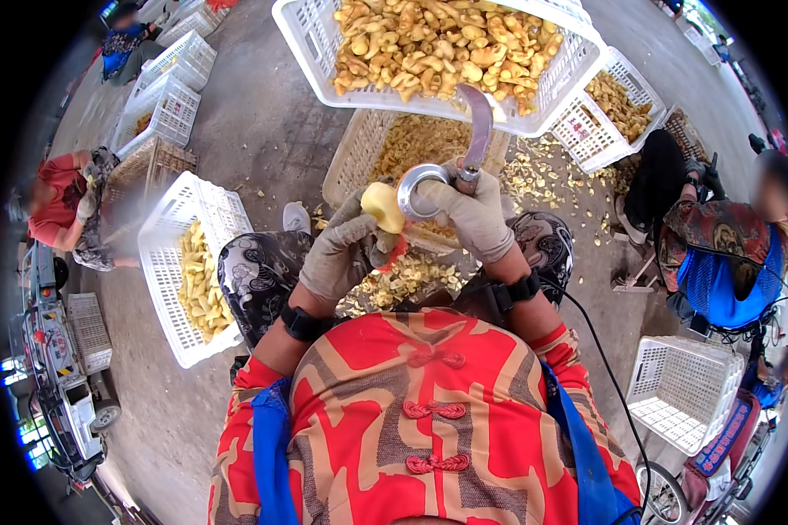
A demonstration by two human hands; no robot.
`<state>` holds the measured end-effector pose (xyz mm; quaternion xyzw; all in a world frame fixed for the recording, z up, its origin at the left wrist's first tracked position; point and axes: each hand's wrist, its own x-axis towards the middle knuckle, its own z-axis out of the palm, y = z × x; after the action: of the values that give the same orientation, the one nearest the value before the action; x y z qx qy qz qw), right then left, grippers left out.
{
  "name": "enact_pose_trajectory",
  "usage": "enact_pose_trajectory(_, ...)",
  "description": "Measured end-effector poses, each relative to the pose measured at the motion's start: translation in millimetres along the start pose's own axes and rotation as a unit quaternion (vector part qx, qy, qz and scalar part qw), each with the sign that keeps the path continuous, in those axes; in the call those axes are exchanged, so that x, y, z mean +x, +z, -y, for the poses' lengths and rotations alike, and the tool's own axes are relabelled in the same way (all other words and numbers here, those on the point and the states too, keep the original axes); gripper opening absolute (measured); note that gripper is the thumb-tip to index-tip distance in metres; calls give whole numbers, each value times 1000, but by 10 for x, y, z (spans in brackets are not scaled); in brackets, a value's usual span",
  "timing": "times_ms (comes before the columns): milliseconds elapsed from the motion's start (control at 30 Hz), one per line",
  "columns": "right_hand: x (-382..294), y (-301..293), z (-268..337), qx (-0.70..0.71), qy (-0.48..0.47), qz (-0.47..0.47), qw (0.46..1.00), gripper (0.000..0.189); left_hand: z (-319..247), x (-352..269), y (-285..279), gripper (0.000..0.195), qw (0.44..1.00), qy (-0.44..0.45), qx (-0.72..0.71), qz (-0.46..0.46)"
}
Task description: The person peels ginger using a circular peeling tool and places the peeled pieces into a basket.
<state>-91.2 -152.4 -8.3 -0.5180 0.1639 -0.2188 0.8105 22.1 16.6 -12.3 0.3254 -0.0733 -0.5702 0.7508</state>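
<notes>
My gloved left hand (345, 252) grips a smooth, pale yellow piece of root (383, 206), which looks like peeled ginger. In my gloved right hand (476, 220) are a round metal ring tool (423, 191) and a knife with a curved blade (478, 128). The ring sits right beside the peeled piece; I cannot tell if they touch. The blade points away from me, over the front rim of a white plastic crate (427, 113) heaped with brownish unpeeled ginger (433, 49). Below my hands stands a tan crate (348, 154) of peelings (420, 141).
To my left stands a white crate (171, 308) with peeled ginger (203, 282). Another crate (584, 134) of ginger is at far right. Peelings (545, 170) litter the floor. One person (69, 203) sits left, another (716, 243) right. A black cable (607, 348) runs past my right arm.
</notes>
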Motion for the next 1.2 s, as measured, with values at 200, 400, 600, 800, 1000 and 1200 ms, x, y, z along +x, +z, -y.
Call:
enact_pose_trajectory(200, -47, 90, 51, 67, 12, 61, 996, 19, -3, 16, 24, 42, 992, 41, 122, 7)
enact_pose_trajectory(400, 38, -15, -45, -129, -21, -11, 991, 14, -70, -10, 12, 50, 970, -7, 245, -13)
enact_pose_trajectory(600, -24, -12, 89, -61, -34, 16, 997, 15, -15, -27, 2, 41, 946, 23, 321, -22)
enact_pose_trajectory(800, 149, -390, -131, -107, -3, -124, 987, 19, -38, -90, 48, 46, 972, 50, 229, 3)
enact_pose_trajectory(1000, -3, -93, 7, 11, 22, -53, 998, 20, -36, 7, 135, 51, 988, 62, 142, 4)
enact_pose_trajectory(1200, -19, 51, 70, 6, 34, -5, 999, 19, -28, 15, 16, 50, 953, 66, 293, -23)
